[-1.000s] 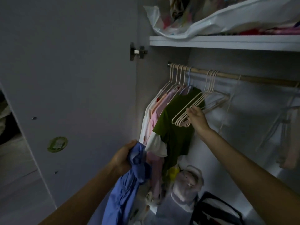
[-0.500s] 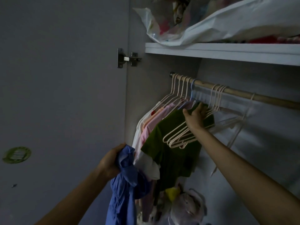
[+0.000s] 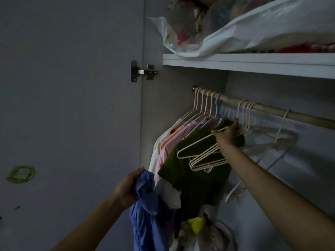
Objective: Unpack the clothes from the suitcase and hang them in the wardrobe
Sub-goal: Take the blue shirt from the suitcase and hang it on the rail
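**Blue garment held at the wardrobe, empty hanger grasped on the rail**

Nearest the camera, a bunched blue garment (image 3: pixel 145 201) is gripped in the left hand (image 3: pixel 127 187), the fingers curled round its upper folds while the rest of the cloth hangs down below the wrist. Just beside it, to the right, the lower edge of a white garment (image 3: pixel 168 193) is seen, and behind that a dark green shirt (image 3: pixel 197 178) is hung on the rail.

Further in, the right hand (image 3: pixel 226 134) is raised into the wardrobe and is closed round the neck of a cream empty hanger (image 3: pixel 197 144), which is tilted out from a cluster of empty hangers (image 3: pixel 208 161) of the same kind. Their hooks are looped over the wooden rail (image 3: pixel 272 110). To the left on the rail, pink garments (image 3: pixel 172 142) are hung close together on further hangers, one of them blue. Another empty pale hanger (image 3: pixel 235 192) is hung further right.

At the bottom of the wardrobe, a heap of mixed items (image 3: pixel 199 227) is seen dimly. The open door (image 3: pixel 72 105) is held by a metal hinge (image 3: pixel 144 71). Above the rail, a white shelf (image 3: pixel 253 63) is loaded with a white plastic bag (image 3: pixel 262 29) of colourful fabric.
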